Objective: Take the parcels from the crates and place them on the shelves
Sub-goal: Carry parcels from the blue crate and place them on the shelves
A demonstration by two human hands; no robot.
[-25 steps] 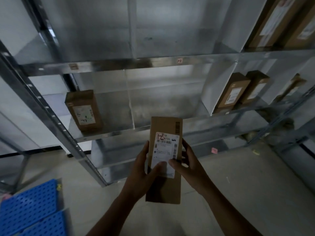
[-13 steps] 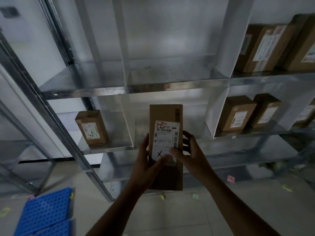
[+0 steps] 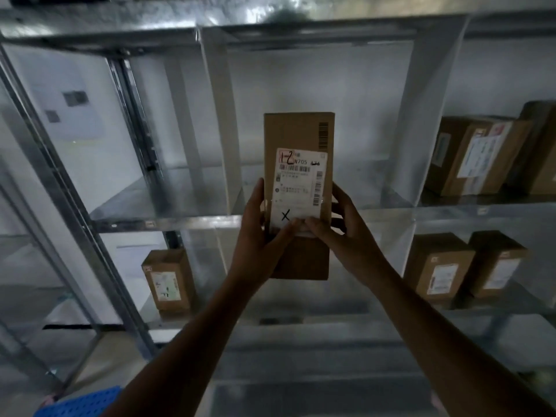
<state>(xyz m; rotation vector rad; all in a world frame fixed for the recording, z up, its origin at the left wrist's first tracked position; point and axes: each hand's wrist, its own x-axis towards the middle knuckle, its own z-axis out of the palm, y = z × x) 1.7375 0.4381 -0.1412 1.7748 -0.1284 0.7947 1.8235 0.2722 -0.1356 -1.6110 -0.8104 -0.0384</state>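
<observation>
Overall: dim storeroom, seen from the head camera, with both bare arms raised toward a metal rack.
Blue perforated plastic crate (image 3: 81, 404): only a corner shows at the near left bottom edge.
Galvanised metal shelving rack (image 3: 192, 221): several tiers split by upright dividers; the bays straight ahead on the middle tier hold nothing visible.
Small brown cardboard box (image 3: 167, 282): stands upright on the lower tier, left of centre, white label facing out.
Left hand (image 3: 255, 236): wraps the left edge of the held parcel, thumb laid across the bottom of its label, grasping it.
Tall brown cardboard parcel (image 3: 299, 194): held upright in the air between both hands, in front of the middle shelf's front edge, not resting on any tier.
White shipping label (image 3: 299, 188): stuck to the parcel's front; reads "N705", with barcodes and a handwritten X near the bottom.
Right hand (image 3: 346, 233): clasps the parcel's right edge, thumb meeting the left thumb on the label.
Two brown labelled boxes (image 3: 463, 266): side by side on the lower tier, far right.
Larger brown taped cartons (image 3: 481, 155): on the middle tier, far right, slightly tilted.
</observation>
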